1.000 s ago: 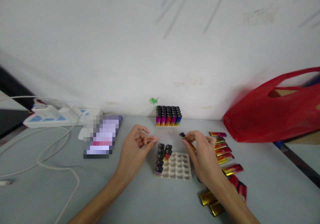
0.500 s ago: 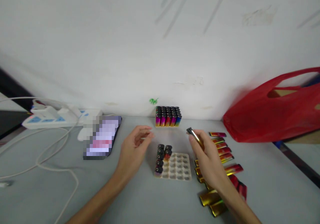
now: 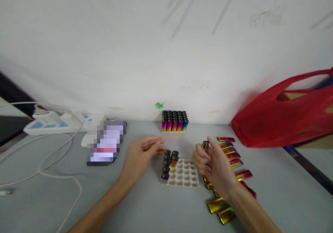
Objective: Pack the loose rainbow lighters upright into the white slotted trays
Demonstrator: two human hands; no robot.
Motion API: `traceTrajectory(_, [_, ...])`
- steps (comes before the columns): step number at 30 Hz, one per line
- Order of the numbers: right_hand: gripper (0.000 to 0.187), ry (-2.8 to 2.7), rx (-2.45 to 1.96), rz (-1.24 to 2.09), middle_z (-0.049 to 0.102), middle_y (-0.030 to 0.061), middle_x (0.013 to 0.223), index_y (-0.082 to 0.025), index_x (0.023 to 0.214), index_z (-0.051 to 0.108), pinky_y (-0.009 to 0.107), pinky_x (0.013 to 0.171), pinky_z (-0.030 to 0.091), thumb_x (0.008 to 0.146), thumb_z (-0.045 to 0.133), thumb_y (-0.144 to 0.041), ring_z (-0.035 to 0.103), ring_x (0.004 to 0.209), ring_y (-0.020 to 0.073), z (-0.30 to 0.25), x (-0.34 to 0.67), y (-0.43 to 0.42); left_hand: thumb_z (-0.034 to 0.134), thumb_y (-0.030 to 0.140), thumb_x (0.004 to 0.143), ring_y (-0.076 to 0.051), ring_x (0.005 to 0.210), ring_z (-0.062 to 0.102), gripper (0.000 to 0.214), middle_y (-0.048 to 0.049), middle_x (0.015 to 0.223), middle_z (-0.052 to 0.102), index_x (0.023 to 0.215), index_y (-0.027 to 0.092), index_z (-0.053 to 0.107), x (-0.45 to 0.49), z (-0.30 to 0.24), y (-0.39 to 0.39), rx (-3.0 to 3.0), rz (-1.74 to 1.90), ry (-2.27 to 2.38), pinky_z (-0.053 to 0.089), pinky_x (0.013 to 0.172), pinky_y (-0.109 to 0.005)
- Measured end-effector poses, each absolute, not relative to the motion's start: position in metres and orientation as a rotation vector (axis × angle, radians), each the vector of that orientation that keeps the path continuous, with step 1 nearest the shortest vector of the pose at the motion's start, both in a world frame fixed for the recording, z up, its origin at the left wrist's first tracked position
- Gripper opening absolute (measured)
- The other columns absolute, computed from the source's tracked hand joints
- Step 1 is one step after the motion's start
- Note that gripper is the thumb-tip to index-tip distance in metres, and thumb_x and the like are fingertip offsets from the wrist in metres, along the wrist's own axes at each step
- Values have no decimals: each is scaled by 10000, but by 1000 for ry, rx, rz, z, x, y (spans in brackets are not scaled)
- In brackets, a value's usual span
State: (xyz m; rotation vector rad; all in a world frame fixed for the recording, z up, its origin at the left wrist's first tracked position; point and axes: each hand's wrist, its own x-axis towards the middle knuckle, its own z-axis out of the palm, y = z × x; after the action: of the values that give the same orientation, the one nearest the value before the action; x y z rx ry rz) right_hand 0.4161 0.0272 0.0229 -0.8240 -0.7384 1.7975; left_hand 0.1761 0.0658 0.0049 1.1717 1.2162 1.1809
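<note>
My right hand (image 3: 213,162) is wrapped round a lighter (image 3: 205,145), held upright with its dark and metal top showing above the fingers. Most of its body is hidden in the grip. Left of the tray, my left hand (image 3: 140,156) hovers with its fingers stretched out and nothing visible in it. Its fingertips are close to the black-topped lighters (image 3: 165,163) that stand in the left column of the pale tray (image 3: 183,183). Two more lighters (image 3: 174,158) stand at the back of the second column. The other visible pockets hold nothing.
A full block of lighters (image 3: 174,124) stands by the wall. Loose red and gold lighters (image 3: 218,204) lie at the right, partly under my right forearm. A red bag (image 3: 281,122) stands farther right. Phone (image 3: 106,144), power strip (image 3: 59,122) and white cables (image 3: 75,181) occupy the left.
My right hand has turned and closed further round the lighter, which has gone from tilted to upright. My left hand has shifted slightly right, its fingers straighter.
</note>
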Motion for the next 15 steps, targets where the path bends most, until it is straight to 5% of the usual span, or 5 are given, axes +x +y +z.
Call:
traceTrajectory(10, [505, -688, -815, 1817, 153, -120, 536, -280, 588, 309, 272, 429, 89, 916, 628, -491, 59, 483, 93, 20, 416, 23, 878, 415, 773, -295, 791, 842, 249, -77, 882, 897, 928, 226, 929, 172, 1, 66, 1353, 1069, 1323, 681, 773, -383])
traceTrajectory(15, [560, -670, -840, 1775, 155, -123, 556, -270, 604, 320, 266, 438, 98, 935, 670, -555, 67, 492, 88, 20, 415, 23, 890, 405, 748, -268, 752, 802, 178, -69, 860, 867, 819, 245, 922, 172, 3, 66, 1450, 1094, 1390, 616, 690, -325])
